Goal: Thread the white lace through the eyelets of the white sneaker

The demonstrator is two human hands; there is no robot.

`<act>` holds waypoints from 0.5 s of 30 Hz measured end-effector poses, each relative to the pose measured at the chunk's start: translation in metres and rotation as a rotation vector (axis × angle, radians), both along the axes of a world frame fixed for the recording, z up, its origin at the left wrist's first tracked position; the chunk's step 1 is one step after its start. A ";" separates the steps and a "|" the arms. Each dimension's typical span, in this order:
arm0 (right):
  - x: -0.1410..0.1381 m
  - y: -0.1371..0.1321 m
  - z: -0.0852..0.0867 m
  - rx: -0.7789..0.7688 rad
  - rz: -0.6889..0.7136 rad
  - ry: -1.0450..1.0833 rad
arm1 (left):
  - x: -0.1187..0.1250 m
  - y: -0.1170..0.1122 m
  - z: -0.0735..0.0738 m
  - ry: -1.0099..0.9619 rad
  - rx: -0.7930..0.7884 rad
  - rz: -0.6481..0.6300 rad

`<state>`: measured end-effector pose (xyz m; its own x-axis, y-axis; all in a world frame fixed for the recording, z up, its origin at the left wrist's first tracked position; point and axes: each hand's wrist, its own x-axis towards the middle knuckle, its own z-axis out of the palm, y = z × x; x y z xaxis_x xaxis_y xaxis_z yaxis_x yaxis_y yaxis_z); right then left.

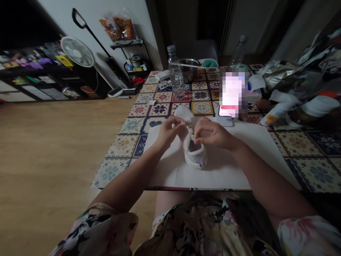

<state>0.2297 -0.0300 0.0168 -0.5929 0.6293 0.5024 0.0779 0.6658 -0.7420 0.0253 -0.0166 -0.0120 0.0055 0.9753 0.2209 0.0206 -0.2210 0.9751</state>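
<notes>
A white shoe (196, 159) rests on a white sheet (237, 170), its toe pointing away from me and its heel, with a small purple mark, facing me. Over its left side, my left hand (170, 132) is closed, thumb and fingertips pinching a white shoelace (188, 127). My right hand (213, 134) curls at the shoe's right side by the opening, its fingertips closed at the laces and tongue. Exactly what lies between the right fingertips is small and partly hidden, though it appears to be lace.
Behind the shoe stand a clear water bottle (176, 76), a metal pot (189, 73) and a propped phone (231, 94) with a blurred screen. A white tube (278, 110) and jars crowd the right side. The patterned tablecloth (121, 144) reaches the table's left edge.
</notes>
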 end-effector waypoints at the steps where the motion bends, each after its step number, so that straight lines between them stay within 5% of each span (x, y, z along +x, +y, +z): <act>1: 0.000 0.000 0.001 0.021 -0.045 -0.015 | -0.001 -0.001 0.001 0.013 0.034 0.003; 5: -0.003 -0.002 0.000 0.090 -0.154 -0.099 | -0.005 -0.004 0.009 0.076 0.105 -0.061; 9: -0.005 -0.005 0.002 0.030 -0.127 -0.027 | -0.011 -0.009 0.020 0.338 0.135 -0.367; 15: 0.007 -0.012 0.013 -0.313 0.386 0.372 | -0.012 -0.011 0.027 0.537 0.195 -0.440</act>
